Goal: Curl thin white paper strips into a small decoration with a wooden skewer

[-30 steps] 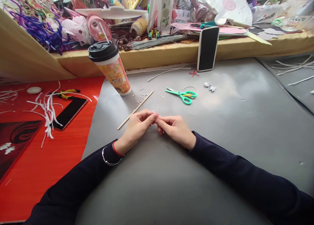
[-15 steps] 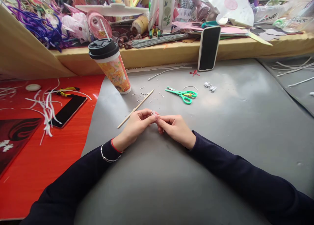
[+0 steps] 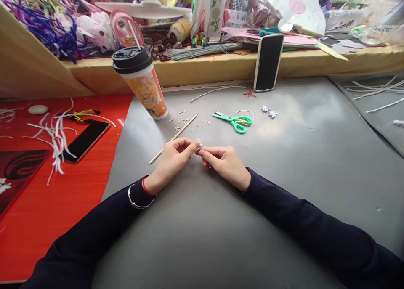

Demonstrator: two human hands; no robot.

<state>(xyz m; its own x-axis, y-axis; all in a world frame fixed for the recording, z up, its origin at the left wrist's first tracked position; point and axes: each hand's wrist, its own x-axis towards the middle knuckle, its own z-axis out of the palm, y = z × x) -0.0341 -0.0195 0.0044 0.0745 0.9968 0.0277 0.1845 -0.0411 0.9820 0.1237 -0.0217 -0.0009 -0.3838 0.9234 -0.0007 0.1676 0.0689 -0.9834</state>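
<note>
A small white piece of knotted cord (image 3: 200, 144) with short loose ends is pinched between my two hands, over the grey mat (image 3: 195, 230). My left hand (image 3: 174, 156) grips its upper left side between thumb and forefinger. From the right, my right hand (image 3: 225, 162) holds the lower part, also in a pinch. Fingers cover much of the cord. Just beyond the left hand lies a wooden stick (image 3: 186, 127) among white cord scraps. Green-handled scissors (image 3: 235, 120) rest past the right hand. Two white knotted flowers (image 3: 269, 111) sit farther right.
A lidded paper cup (image 3: 143, 87) stands at the back left, and a white-framed phone (image 3: 269, 62) leans upright at the back. On the red surface to the left are another phone (image 3: 86, 141), white cords (image 3: 57, 141) and pliers (image 3: 83, 115). Craft supplies crowd the raised shelf.
My left thumb and fingers have shifted slightly up and left on the cord, so more of it shows between the hands. The right hand has hardly moved.
</note>
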